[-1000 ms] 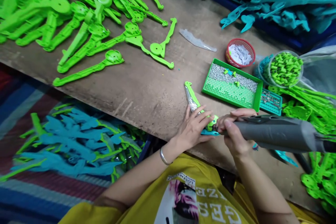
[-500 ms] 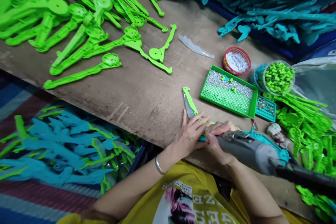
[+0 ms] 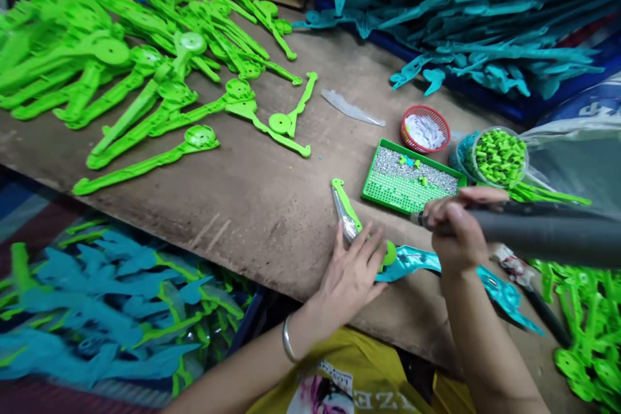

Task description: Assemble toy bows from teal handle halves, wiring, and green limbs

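Note:
My left hand (image 3: 353,266) lies with its fingers spread over a long piece made of green, clear and blue plastic. The green and clear end (image 3: 345,207) points away from me, and the blue part (image 3: 417,260) stretches to the right. My right hand (image 3: 456,226) is wrapped round a dark grey power screwdriver (image 3: 538,233), raised above the blue part, its tip near the corner of the green tray (image 3: 412,176). Silver screws and a few small green and blue bits lie in that tray.
Green parts (image 3: 111,52) are heaped at the back left, more (image 3: 582,323) at the right. A blue crate (image 3: 509,103) holds teal parts. Near the tray stand a red basket (image 3: 405,132) and a jar of green pieces (image 3: 501,156). Finished-looking blue-green pieces (image 3: 97,278) fill the lower left.
My right hand has lifted the screwdriver off the piece and moved it up and to the right, uncovering the blue part. My left hand stays on the piece. The view has shifted slightly.

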Tool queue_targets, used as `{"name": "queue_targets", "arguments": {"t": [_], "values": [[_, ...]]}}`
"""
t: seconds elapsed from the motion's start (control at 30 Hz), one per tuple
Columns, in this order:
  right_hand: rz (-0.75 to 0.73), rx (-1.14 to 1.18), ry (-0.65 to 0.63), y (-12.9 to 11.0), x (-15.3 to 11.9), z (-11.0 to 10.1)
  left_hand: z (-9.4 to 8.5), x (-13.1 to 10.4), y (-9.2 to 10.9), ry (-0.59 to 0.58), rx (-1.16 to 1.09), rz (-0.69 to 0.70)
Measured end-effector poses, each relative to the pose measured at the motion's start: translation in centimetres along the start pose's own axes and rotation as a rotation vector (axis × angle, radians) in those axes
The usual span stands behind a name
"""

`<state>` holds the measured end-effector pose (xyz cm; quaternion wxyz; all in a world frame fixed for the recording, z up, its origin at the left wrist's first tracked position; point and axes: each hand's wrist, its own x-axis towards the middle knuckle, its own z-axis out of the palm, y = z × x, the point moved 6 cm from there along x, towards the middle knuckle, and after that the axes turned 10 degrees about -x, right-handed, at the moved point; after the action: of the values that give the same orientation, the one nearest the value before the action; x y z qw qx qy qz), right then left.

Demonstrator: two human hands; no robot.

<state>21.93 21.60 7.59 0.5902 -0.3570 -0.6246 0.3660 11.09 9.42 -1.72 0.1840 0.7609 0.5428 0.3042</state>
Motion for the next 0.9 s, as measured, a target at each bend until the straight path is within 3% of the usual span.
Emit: {"name": "queue_targets", "arguments": {"t": [0.07, 0.2, 0.43, 0.7, 0.9], "values": [[0.035, -0.008, 0.091, 1.9, 1.5, -0.2, 0.4, 0.0, 1.4, -0.016, 0.14, 0.021], [0.133, -0.013, 0.087, 5.4, 2.1, 0.1, 1.8, -0.2, 3.9, -0.027, 0.304, 0.137], [0.204, -0.032, 0.057, 7.3, 1.2, 0.5, 2.8, 0.3, 4.1, 0.029, 0.298, 0.148], [0.292, -0.07, 0.024, 8.1, 1.0, 1.0, 3.1, 0.2, 4.0, 0.053, 0.276, 0.146], [0.162, -0.097, -0.02, 4.6, 2.1, 1.6, 3.2, 0.2, 4.3, 0.133, 0.28, 0.162]]}}
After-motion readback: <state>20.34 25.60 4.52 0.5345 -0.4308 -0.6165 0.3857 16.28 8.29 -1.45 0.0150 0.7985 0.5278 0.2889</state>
